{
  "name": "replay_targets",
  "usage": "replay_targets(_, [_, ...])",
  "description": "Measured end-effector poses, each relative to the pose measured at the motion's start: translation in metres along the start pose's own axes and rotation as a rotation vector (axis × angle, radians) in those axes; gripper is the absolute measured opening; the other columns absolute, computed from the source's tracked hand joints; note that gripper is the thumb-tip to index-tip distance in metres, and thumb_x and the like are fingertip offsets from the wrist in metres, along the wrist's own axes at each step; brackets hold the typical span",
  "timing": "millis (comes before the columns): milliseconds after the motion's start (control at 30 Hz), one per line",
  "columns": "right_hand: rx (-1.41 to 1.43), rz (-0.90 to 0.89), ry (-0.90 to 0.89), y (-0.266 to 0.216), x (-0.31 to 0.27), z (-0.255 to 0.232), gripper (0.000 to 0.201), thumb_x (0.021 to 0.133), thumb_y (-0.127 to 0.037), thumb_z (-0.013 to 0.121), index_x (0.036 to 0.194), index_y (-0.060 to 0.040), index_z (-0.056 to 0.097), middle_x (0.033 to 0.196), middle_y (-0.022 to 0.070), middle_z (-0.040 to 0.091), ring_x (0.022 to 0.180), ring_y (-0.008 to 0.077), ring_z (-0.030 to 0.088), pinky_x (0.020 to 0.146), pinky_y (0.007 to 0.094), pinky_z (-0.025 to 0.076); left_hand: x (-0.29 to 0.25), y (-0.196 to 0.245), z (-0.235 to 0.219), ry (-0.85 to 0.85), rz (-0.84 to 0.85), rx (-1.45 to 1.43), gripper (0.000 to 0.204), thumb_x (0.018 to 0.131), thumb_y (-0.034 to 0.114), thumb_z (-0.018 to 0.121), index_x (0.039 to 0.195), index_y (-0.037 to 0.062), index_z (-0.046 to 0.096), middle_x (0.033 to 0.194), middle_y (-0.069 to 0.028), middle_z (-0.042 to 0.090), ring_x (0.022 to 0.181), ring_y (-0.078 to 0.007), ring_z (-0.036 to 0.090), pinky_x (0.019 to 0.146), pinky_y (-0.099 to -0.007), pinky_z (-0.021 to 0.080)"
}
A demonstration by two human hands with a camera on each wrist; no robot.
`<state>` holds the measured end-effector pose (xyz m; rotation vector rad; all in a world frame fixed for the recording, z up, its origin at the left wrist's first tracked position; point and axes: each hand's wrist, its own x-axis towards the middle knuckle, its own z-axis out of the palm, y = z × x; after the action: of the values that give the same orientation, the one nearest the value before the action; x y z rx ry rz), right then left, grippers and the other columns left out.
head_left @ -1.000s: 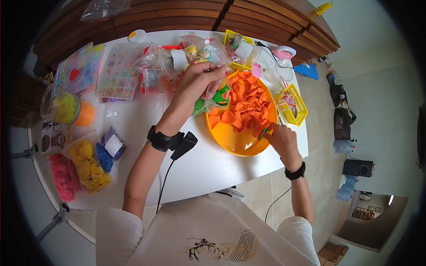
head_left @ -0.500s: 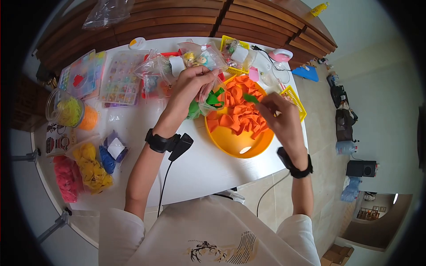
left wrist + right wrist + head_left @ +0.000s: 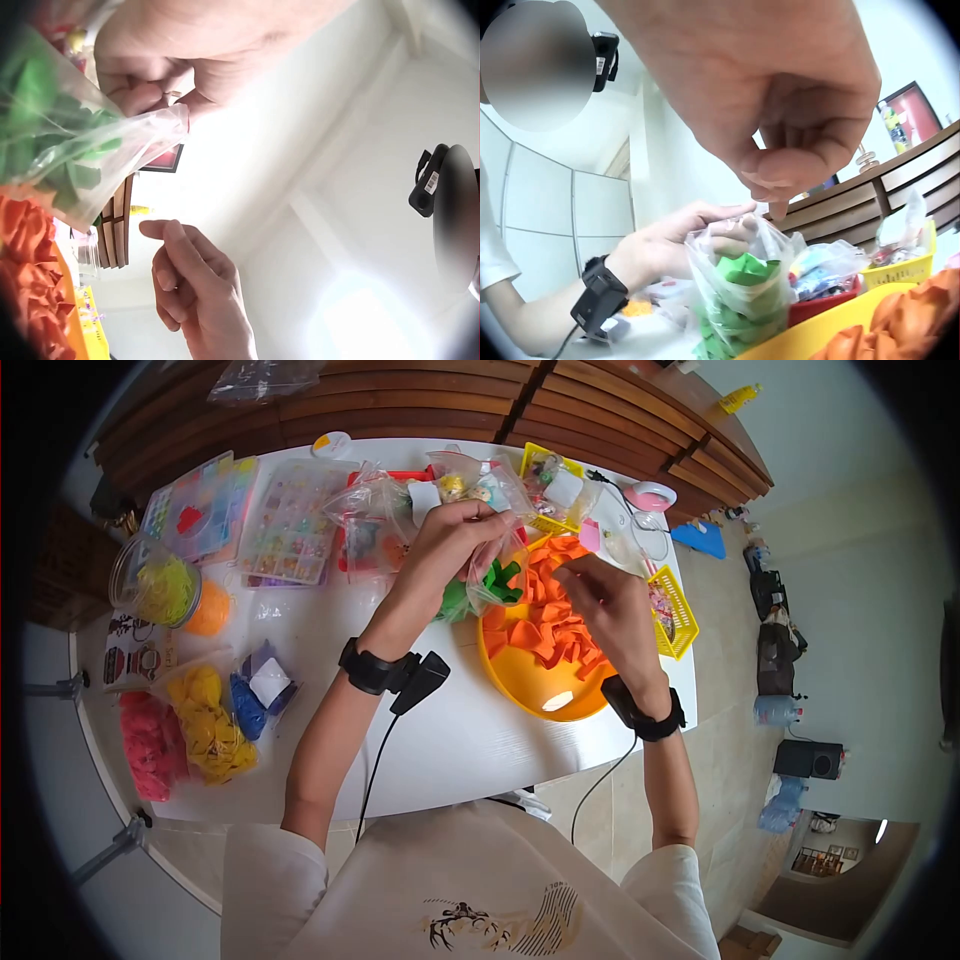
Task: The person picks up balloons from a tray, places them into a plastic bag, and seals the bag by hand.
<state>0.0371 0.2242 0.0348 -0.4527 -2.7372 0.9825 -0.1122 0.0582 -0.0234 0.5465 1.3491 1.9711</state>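
Observation:
My left hand pinches the top edge of a clear zip bag and holds it up over the left rim of a yellow bowl. Inside the bag sit green balloons, uninflated and bunched together. Orange balloons fill much of the bowl. Hovering above them, my right hand is just right of the bag's mouth. In the left wrist view its fingers are loosely bent, the index one pointing out, and no balloon shows between them.
Bags of yellow balloons and pink balloons lie at the left, near a jar. Divided bead boxes are at the back left. Yellow baskets stand beyond the bowl, and a wooden cabinet runs behind the table.
My right hand has risen from the bowl's right side with a green balloon and moved left to the bag; the balloon no longer shows in its fingers. The left hand keeps holding the bag.

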Motion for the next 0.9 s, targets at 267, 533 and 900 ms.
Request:
replay_targets(267, [0.021, -0.034, -0.046, 0.027, 0.022, 0.048, 0.031, 0.095, -0.031, 0.074, 0.104, -0.0015, 0.071, 0.081, 0.0161, 0.074, 0.071, 0.033, 0.071, 0.066, 0.0435, 0.053, -0.001, -0.004, 0.009, -0.041, -0.067, 0.025, 0.023, 0.101, 0.028, 0.067, 0.087, 0.01, 0.063, 0.066, 0.0068, 0.051, 0.057, -0.0014, 0.046, 0.053, -0.0195, 0.033])
replay_targets(533, [-0.074, -0.106, -0.024, -0.002, 0.028, 0.015, 0.018, 0.091, -0.018, 0.066, 0.09, -0.0028, 0.076, 0.076, 0.0171, 0.072, 0.07, 0.0362, 0.069, 0.067, 0.0442, 0.055, -0.014, 0.014, -0.021, -0.039, 0.129, 0.805, 0.02, 0.085, 0.003, 0.074, 0.1, 0.0018, 0.062, 0.074, 0.004, 0.054, 0.066, -0.0045, 0.049, 0.059, -0.0246, 0.041])
replay_targets(900, [-0.08, -0.174, -0.05, -0.026, 0.022, 0.004, 0.025, 0.087, -0.022, 0.066, 0.086, 0.0009, 0.075, 0.077, 0.0225, 0.07, 0.072, 0.0408, 0.069, 0.068, 0.048, 0.055, -0.049, 0.069, -0.011, 0.185, 0.194, 1.143, 0.01, 0.086, 0.004, 0.068, 0.094, -0.0018, 0.067, 0.077, -0.0102, 0.067, 0.071, -0.0209, 0.067, 0.066, -0.0362, 0.052])
